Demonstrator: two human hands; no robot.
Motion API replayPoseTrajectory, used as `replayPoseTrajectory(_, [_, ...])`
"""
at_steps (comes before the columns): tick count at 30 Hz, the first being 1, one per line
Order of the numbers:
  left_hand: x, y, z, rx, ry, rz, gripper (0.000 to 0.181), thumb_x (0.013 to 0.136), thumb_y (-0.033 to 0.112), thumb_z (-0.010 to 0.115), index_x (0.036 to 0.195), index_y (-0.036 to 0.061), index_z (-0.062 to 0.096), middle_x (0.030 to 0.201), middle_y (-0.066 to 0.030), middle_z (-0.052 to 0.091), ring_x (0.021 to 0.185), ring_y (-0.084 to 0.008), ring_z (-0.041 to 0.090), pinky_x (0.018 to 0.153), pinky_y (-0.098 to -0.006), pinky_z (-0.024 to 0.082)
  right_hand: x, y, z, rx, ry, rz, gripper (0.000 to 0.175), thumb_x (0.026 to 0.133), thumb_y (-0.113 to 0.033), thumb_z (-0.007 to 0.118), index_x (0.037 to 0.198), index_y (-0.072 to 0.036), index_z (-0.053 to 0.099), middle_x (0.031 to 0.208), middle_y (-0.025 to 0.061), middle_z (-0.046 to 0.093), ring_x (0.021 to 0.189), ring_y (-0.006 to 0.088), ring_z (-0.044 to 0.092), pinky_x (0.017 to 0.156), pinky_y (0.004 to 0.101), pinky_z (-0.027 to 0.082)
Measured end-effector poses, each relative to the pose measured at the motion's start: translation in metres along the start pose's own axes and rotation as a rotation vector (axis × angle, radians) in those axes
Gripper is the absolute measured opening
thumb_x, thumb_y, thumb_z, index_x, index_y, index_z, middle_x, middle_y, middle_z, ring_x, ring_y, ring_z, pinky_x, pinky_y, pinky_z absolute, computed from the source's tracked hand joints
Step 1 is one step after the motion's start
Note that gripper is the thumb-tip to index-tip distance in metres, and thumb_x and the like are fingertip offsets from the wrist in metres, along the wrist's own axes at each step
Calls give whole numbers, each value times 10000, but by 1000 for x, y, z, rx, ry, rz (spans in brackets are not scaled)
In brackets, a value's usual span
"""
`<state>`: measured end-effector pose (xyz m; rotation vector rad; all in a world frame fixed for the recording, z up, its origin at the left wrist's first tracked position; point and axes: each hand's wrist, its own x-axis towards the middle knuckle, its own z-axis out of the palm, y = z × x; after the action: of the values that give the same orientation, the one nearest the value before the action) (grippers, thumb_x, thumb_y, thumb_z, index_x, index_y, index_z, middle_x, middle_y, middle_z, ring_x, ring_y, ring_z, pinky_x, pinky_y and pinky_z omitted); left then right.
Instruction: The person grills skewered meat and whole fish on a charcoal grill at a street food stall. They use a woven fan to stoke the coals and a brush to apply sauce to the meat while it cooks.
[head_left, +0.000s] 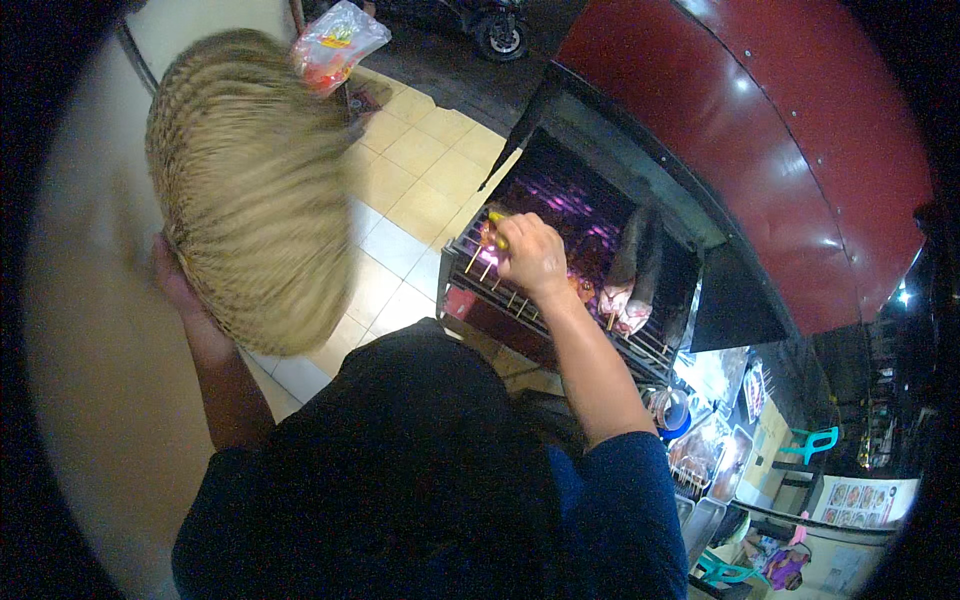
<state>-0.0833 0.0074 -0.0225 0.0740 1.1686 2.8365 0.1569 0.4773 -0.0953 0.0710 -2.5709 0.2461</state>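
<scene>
My left hand (176, 281), partly hidden, grips the edge of a large woven fan (255, 202), blurred by motion, at the left. Over the charcoal grill (447, 281), the fingers of my right hand (534, 255) close on a small yellow-green object (498, 219); most of it is hidden in the fist. Under that hand, bamboo skewers (474, 256) jut over the grill's near edge. Reddish-brown meat (581, 289) shows beside my wrist. Farther right lie two long dark pieces with pinkish-white ends (616, 298), their kind unclear. Coals (559, 201) glow purple behind.
A red metal hood (750, 127) rises over the grill's far side. Trays of skewers (690, 457) and a blue-rimmed container (670, 412) stand at the right. A plastic bag (341, 45) hangs beyond the fan. A person in purple (786, 566) appears near teal chairs (814, 444).
</scene>
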Motion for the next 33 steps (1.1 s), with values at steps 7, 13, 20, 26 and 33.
replayPoseTrajectory(7, [26,-16,-21,278,-79,-218,397,1110,308,540,1317,-7,668,1251,-146,729,1123,-271,705,998,-427,564,-4,33,-49,305,445,1004,170,901,-108,732,1045,-39,789,952,141,802,849,288,773,786,375,587])
replayPoseTrajectory(13, [27,-9,-46,103,-164,-162,359,1092,270,605,1314,-4,673,1250,-121,736,1107,-254,712,989,-429,562,-59,-38,-37,31,-320,93,111,777,-144,740,844,-69,690,890,179,722,836,399,713,773,505,595])
replayPoseTrajectory(20, [26,-12,-25,-369,-730,-302,337,1102,274,588,1279,7,694,1213,-102,749,1085,-239,714,977,-416,559,-42,-34,-48,188,34,684,213,886,-238,774,986,-52,751,981,200,748,866,378,737,765,485,599])
replayPoseTrajectory(26, [29,-36,-21,423,-206,-134,317,1108,269,582,1239,11,712,1190,-74,754,1073,-201,709,963,-379,557,-68,-56,-39,69,45,258,147,832,-201,769,844,-91,672,787,119,678,700,343,690,647,428,582])
replayPoseTrajectory(33, [21,-30,-21,36,-238,-155,430,1135,323,478,1330,-16,657,1296,-162,711,1172,-272,676,1018,-413,535,-43,7,-12,178,316,895,226,934,-307,726,972,-84,711,835,232,749,783,441,744,721,510,582])
